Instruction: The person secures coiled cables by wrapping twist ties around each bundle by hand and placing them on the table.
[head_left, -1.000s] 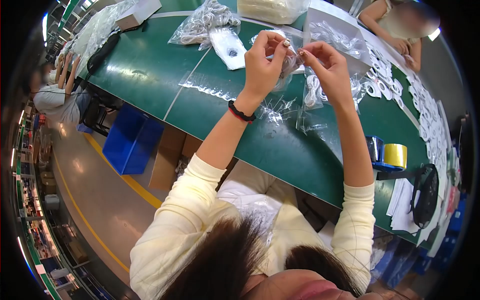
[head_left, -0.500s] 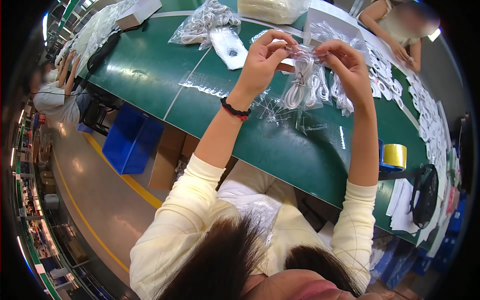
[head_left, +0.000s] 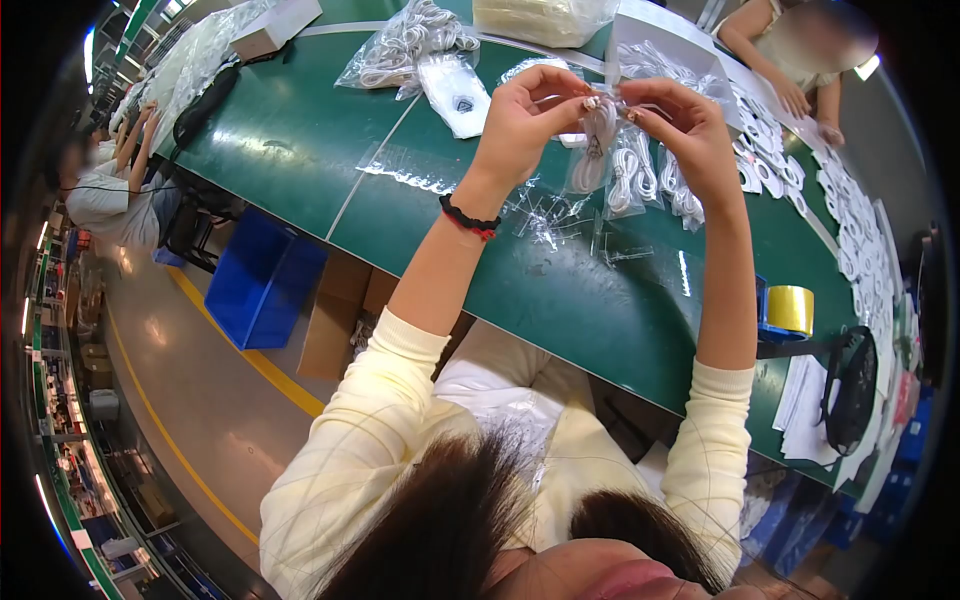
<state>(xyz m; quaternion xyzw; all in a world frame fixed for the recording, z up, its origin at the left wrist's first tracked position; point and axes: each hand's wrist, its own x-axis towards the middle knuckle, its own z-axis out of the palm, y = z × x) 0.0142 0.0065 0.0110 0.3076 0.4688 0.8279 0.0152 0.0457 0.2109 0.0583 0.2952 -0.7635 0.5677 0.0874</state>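
Note:
A clear plastic bag (head_left: 591,160) with a coiled white cable inside hangs from my fingers above the green table. My left hand (head_left: 530,120) pinches its top edge on one side. On the other side my right hand (head_left: 685,125) grips the same top edge, fingertips close to those of the left. Just beyond and to the right lie more bagged white cables (head_left: 628,172), partly behind the held bag. Thin clear plastic strips (head_left: 550,218) are scattered on the table below my hands.
A bag of white cables (head_left: 410,45) and a flat white packet (head_left: 455,95) lie at the back. A white box (head_left: 690,50) stands behind my right hand. White ring-shaped parts (head_left: 850,220) line the right side, near a yellow tape roll (head_left: 790,311). Another person (head_left: 790,60) sits across.
My hands have drawn closer together, bunching the bag's top edge. The bag has turned and its printed mark now shows lower down.

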